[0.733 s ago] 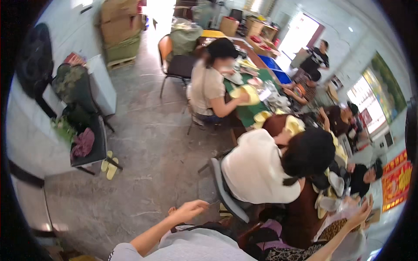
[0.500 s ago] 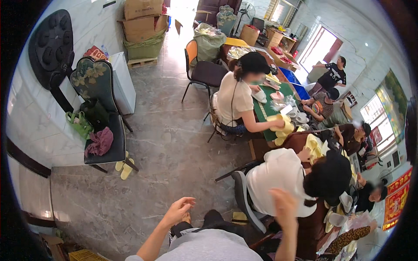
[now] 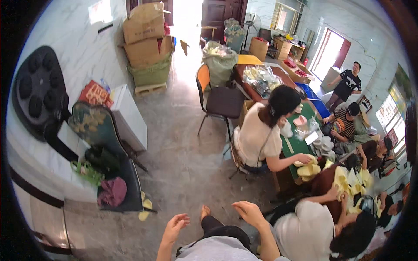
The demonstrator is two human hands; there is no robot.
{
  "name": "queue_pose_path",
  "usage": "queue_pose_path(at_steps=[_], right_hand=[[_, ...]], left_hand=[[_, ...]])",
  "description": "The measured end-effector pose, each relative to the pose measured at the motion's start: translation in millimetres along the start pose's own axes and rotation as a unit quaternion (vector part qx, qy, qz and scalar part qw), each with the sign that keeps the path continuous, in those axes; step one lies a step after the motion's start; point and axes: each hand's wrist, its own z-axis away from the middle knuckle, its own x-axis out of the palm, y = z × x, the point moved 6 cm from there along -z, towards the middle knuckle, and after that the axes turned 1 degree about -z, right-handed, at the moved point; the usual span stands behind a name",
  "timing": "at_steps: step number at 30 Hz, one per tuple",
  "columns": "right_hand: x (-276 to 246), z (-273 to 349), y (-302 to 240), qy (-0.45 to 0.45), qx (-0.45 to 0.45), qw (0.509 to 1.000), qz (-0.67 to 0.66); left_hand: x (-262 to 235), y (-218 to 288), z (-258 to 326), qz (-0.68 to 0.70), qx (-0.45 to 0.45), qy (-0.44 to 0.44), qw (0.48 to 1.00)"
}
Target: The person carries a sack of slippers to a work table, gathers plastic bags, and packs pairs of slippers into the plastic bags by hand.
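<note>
Hovering over floor (image 3: pixel 174 169), two hands (image 3: pixel 175 226) (image 3: pixel 251 213)

At left, slippers (image 3: pixel 147 203) lie beside a chair (image 3: pixel 93 124) with a cloth (image 3: pixel 114 191) on it; right, a table (image 3: pixel 285 78).

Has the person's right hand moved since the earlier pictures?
Yes: the right hand has moved leftward, judged against the brown table. It first appeared toward the table's right side; now it shows left of the table, against the grey floor.
</note>
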Motion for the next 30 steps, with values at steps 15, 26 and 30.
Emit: queue_pose_path(at_steps=[15, 26, 30], right_hand=[[128.5, -476.6, -62.4, -0.23, -0.203, 0.948, 0.088], [73.8, -693.4, -18.0, -0.017, 0.001, 0.999, 0.029], [52.2, -751.4, 28.9, 0.049, 0.098, 0.994, -0.021]], left_hand=[[-222.3, 139.5, -257.2, 0.108, 0.027, 0.249, 0.962], [-324.8, 434.5, -605.7, 0.02, 0.144, 0.12, 0.982], [-294.9, 506.4, -721.3, -0.021, 0.171, 0.018, 0.985]])
